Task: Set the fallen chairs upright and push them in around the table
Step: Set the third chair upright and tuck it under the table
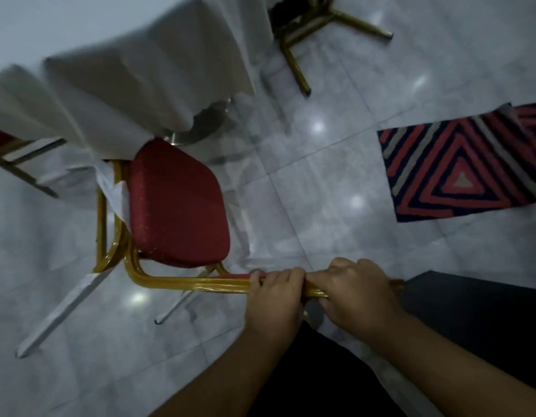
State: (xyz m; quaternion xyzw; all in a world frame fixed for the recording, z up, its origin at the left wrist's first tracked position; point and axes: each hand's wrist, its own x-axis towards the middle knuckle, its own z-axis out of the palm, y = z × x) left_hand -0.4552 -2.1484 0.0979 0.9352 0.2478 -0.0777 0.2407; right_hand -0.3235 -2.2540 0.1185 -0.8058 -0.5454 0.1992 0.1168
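Observation:
A chair with a red padded seat (179,203) and a gold metal frame stands upright in front of me, its seat edge at the hanging white tablecloth (146,70). My left hand (274,299) and my right hand (355,293) sit side by side, both wrapped around the gold top rail of the chair's backrest (200,283). Another gold-legged chair (303,28) is at the top, partly hidden by the cloth; whether it is upright or fallen cannot be told. A third chair's red seat and gold legs (11,158) show at the left edge.
The table's round metal base (200,127) shows under the cloth on the glossy grey tiled floor (321,176). A red, navy and grey patterned rug (465,167) lies to the right. A dark object (483,320) fills the lower right.

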